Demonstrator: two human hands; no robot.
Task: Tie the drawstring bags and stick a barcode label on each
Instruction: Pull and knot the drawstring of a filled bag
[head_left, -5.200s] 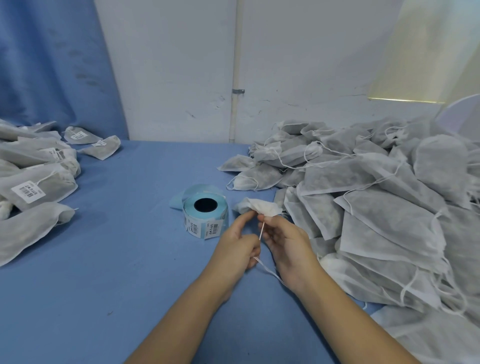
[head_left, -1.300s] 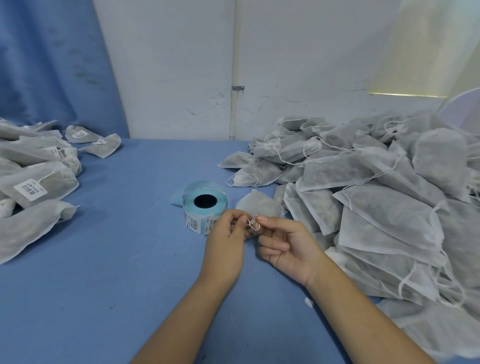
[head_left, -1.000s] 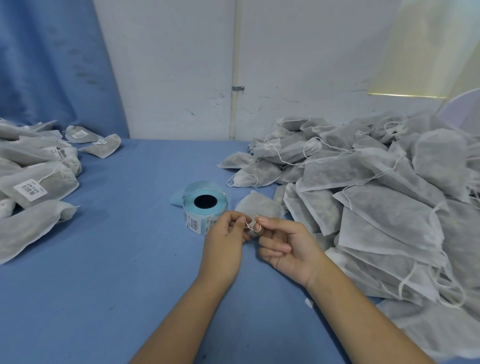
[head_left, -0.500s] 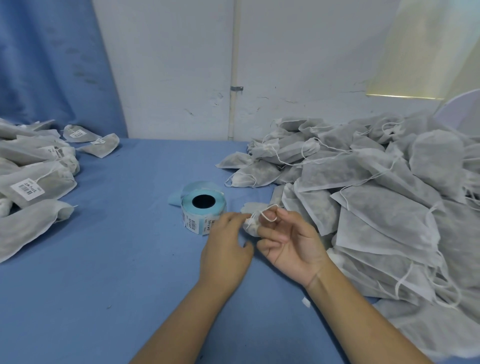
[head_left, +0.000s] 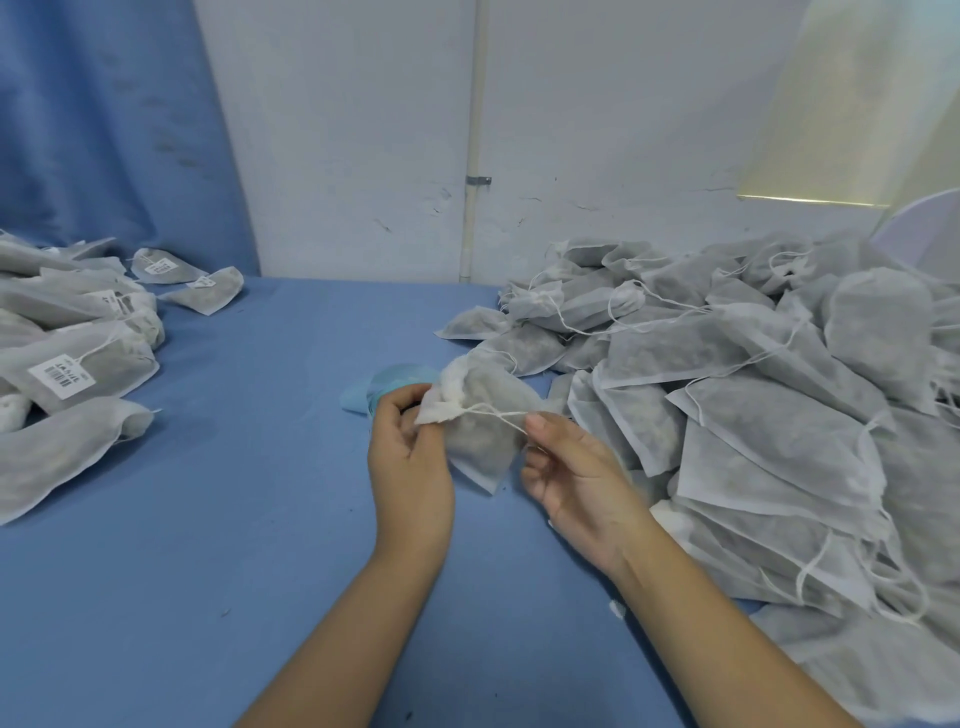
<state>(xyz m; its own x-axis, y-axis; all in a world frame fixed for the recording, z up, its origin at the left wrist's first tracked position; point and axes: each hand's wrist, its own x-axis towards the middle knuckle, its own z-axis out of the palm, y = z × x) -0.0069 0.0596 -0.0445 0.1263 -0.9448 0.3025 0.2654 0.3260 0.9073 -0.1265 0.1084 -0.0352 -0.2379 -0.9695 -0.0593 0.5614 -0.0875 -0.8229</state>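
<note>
As I look down through the head camera, the left edge of the frame holds a heap of labelled bags (head_left: 78, 358), the nearest showing a white barcode label (head_left: 61, 370). They lie on the blue surface (head_left: 234, 519), with a blue curtain (head_left: 104, 130) hanging in the upper left. Near the centre a blue label roll (head_left: 402, 375) peeks out, mostly hidden behind the left grip (head_left: 410, 457). That grip pinches the gathered neck of one drawstring bag (head_left: 483, 431), whose body slants down to the right. I cannot tell whether its lower corner touches the surface. A thin white drawstring (head_left: 493, 411) runs from the neck across to the right grip (head_left: 576, 483), where thumb and forefinger nip it and the other fingers are loosely curled. Just beside that grip, filling the right of the frame, a big pile of bags with loose strings (head_left: 753, 415) slopes up toward the white wall (head_left: 597, 130).
</note>
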